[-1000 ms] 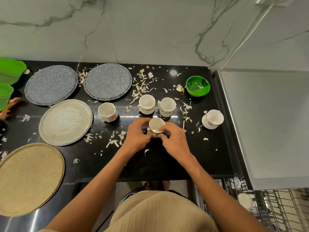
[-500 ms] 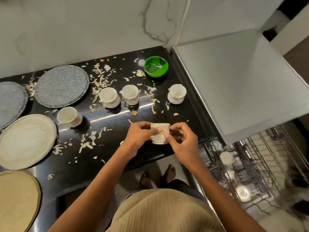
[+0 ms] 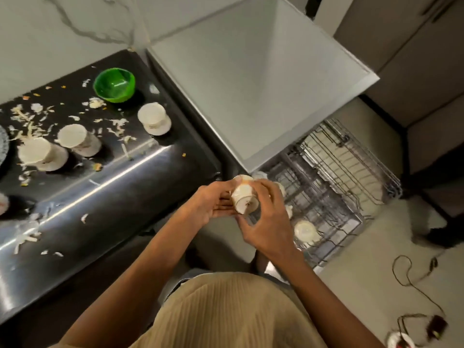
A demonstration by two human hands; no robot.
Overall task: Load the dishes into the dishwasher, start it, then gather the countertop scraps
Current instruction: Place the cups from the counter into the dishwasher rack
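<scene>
1. A white marble wall [image 3: 75,23] with grey veining is seen at ten o'clock.
2. A glossy black countertop [image 3: 130,187] is crossed by a bright streak of reflected light.
3. A pale floor [image 3: 364,285] is seen at four o'clock; a dark cable [image 3: 411,280] is laid across it.
4. Beige cabinet fronts [image 3: 414,59] are seen at two o'clock.

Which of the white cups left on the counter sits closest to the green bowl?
The cup just right of and below the green bowl, near the counter's right edge. The other two cups sit further left among the scraps.
</scene>
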